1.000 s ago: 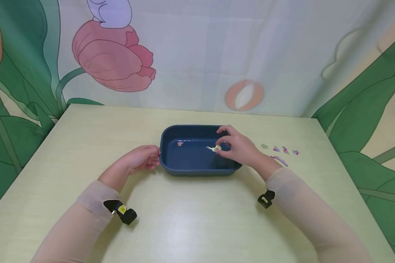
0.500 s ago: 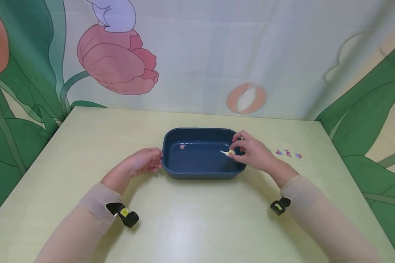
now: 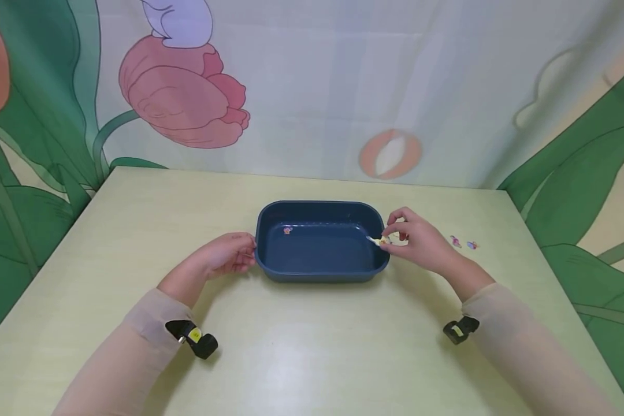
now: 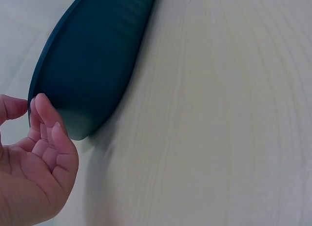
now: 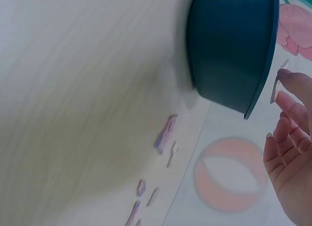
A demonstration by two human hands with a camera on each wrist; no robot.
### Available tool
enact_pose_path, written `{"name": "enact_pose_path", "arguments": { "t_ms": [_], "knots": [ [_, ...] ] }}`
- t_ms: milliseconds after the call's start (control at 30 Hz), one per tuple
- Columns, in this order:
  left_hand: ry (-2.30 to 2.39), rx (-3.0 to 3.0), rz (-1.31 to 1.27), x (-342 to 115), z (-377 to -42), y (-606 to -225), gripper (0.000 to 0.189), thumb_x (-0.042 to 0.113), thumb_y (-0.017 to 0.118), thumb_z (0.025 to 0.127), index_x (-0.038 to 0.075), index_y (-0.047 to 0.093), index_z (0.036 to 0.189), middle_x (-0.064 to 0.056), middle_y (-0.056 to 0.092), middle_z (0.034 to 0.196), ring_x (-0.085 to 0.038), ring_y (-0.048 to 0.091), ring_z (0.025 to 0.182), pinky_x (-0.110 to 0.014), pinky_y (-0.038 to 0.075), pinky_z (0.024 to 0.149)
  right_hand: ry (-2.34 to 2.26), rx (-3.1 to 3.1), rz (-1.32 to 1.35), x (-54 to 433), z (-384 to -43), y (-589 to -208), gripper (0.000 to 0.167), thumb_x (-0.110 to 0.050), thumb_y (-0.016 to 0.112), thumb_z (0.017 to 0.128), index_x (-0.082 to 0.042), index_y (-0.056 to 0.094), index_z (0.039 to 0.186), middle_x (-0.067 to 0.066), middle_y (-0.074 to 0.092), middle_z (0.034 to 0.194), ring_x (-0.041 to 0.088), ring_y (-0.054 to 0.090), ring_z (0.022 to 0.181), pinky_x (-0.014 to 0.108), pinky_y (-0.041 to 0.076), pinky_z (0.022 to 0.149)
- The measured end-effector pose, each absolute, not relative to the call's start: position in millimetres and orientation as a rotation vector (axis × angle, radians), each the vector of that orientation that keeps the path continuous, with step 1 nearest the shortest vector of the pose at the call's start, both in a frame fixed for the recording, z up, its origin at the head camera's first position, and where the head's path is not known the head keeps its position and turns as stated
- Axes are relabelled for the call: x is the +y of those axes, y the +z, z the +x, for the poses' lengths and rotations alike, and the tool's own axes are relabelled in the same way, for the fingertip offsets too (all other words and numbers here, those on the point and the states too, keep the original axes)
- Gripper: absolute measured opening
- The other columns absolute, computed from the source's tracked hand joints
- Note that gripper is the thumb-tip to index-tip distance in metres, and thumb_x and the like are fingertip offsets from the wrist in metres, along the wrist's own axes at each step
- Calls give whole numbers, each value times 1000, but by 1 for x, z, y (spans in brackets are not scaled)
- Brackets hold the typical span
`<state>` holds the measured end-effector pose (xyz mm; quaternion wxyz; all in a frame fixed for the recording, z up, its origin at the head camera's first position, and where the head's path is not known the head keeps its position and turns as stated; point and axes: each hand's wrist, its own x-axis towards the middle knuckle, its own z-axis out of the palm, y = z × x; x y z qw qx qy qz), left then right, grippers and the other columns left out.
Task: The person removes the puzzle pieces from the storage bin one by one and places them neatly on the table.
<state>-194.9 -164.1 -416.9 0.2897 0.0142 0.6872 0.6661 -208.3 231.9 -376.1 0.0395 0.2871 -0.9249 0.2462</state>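
A dark blue rectangular tub (image 3: 319,276) stands on the table. In the head view my left hand (image 3: 227,254) is at its left end; the left wrist view shows the thumb and fingers (image 4: 48,111) gripping the rim from both sides. My right hand (image 3: 421,240) pinches a small, flat, pale yellow-and-white cutout (image 3: 378,240) between thumb and forefinger, above the tub's right rim. In the right wrist view the cutout (image 5: 277,87) is seen nearly edge-on, above the rim. A small pinkish cutout (image 3: 288,230) lies inside the tub at the back left.
Right of the tub, small colourful cutouts (image 3: 472,245) lie on the table, some hidden behind my right hand. The right wrist view shows several of these flat pieces (image 5: 166,134). A printed curtain (image 3: 301,104) hangs behind the table's back edge.
My right hand has moved right with the pale cutout, from over the tub's inside to above its right rim. The left hand keeps its place on the tub.
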Motion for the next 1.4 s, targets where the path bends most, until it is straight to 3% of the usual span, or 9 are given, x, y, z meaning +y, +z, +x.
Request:
{"name": "enact_pose_path", "arguments": {
  "t_ms": [333, 1067, 1400],
  "knots": [
    [1784, 1841, 23, -164, -194, -417, 13, 10, 39, 93, 8, 50, 87, -2, 56, 75, -12, 56, 67, -23, 47, 61, 743, -2894, 800, 254, -205, -381, 20, -15, 78, 75, -6, 70, 90, 4, 48, 104, 21, 50, 77, 32, 43, 64],
    [1778, 1840, 28, -166, -194, -419, 12, 11, 39, 95, 5, 48, 92, -1, 56, 75, -11, 56, 69, -22, 47, 62, 732, -3144, 386, 319, -198, -398, 26, -19, 71, 82, 1, 67, 98, 14, 45, 112, 27, 48, 84, 37, 42, 70],
    [1793, 1817, 28, -165, -194, -418, 12, 10, 39, 94, 7, 49, 88, -1, 56, 74, -11, 56, 67, -21, 48, 61, 646, -3206, 181, 350, -200, -407, 34, -22, 67, 85, 8, 64, 101, 24, 42, 116, 40, 45, 101, 54, 38, 87]
  ]
}}
